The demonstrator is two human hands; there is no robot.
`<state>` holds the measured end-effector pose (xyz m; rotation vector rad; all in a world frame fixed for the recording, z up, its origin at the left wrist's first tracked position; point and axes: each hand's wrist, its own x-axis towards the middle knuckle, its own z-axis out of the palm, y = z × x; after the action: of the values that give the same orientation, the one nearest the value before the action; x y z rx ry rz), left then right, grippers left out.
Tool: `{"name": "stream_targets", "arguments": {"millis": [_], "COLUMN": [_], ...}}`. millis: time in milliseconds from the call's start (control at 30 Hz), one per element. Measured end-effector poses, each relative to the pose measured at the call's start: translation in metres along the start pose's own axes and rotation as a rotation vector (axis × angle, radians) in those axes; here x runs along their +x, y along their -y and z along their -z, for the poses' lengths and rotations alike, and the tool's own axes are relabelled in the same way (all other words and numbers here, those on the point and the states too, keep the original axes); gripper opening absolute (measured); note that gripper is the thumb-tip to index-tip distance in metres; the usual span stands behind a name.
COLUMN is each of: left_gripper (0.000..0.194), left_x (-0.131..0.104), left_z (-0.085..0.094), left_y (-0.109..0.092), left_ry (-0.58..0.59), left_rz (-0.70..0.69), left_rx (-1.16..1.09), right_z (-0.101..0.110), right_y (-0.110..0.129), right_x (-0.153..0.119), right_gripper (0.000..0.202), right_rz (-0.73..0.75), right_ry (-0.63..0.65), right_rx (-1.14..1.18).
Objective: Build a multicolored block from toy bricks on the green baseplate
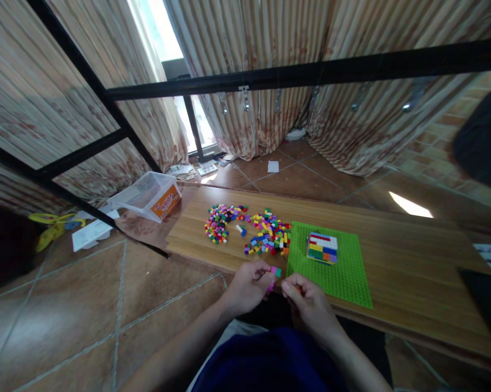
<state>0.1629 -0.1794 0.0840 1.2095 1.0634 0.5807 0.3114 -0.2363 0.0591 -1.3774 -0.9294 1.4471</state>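
Note:
My left hand (251, 287) is closed on a few joined bricks (276, 271), pink and teal, with more pink showing below the fingers. Just to its right, my right hand (306, 298) pinches a small orange brick (298, 289), mostly hidden by the fingers. Both hands are over the near edge of the wooden table (412, 272), slightly apart. A green baseplate (351, 272) lies beyond my right hand and bears a multicoloured block of bricks (322, 247). Loose bricks (270, 231) are spread in a pile left of the baseplate.
Another part of the loose pile (217, 223) lies farther left. A clear plastic box (151, 196) with an orange label is beyond the table's left end. A black metal frame (270, 78) crosses in front of striped curtains. Papers lie on the tiled floor.

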Motion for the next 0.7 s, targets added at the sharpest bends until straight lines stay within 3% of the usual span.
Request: {"name": "stream_targets", "arguments": {"millis": [267, 467, 700], "left_gripper": [0.026, 0.020, 0.019], "left_x": [-0.004, -0.007, -0.007], "left_z": [-0.005, -0.007, -0.009], "left_y": [-0.003, -0.004, 0.007], "left_ry": [0.077, 0.058, 0.064], "left_rz": [-0.018, -0.123, -0.101], "left_rx": [-0.075, 0.076, 0.104], "right_z": [-0.009, -0.014, -0.007], "right_y": [0.014, 0.007, -0.003], "right_x": [-0.002, 0.004, 0.001], "right_gripper": [0.022, 0.039, 0.040], "right_rz": [-0.088, -0.019, -0.022], "right_ry": [-0.020, -0.121, -0.071], "right_rx": [0.494, 0.254, 0.149]}}
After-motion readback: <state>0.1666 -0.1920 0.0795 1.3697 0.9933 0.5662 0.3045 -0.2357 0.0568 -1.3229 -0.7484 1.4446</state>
